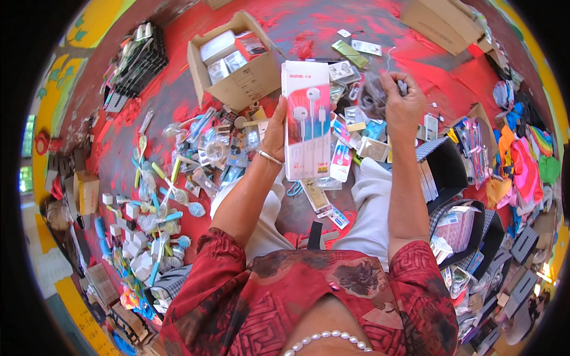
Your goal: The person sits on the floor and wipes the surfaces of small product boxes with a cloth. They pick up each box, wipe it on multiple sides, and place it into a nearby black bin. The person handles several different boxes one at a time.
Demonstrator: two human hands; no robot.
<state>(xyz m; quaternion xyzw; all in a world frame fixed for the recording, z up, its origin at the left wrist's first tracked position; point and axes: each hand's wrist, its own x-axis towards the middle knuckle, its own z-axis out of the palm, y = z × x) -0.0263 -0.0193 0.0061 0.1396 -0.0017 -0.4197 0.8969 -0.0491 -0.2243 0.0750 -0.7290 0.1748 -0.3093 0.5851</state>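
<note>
My left hand [274, 132] is closed on the left edge of an upright earphone box [307, 151], white and pink with a picture of white wired earphones. To its right my raised right hand [406, 102] pinches a crumpled grey, partly see-through bundle [373, 98]; its exact kind cannot be made out. Below the hands, between my knees, lies a pile of small packaged goods. Among them are another earphone package [341, 159] and a cream-coloured box [373, 148].
An open cardboard box [246, 86] with packages stands ahead on the left, near a black crate [142, 59]. Long-handled brushes [172, 190] and small white boxes [141, 261] lie left. Dark bins [448, 169] and bright cloth items [525, 172] are at right.
</note>
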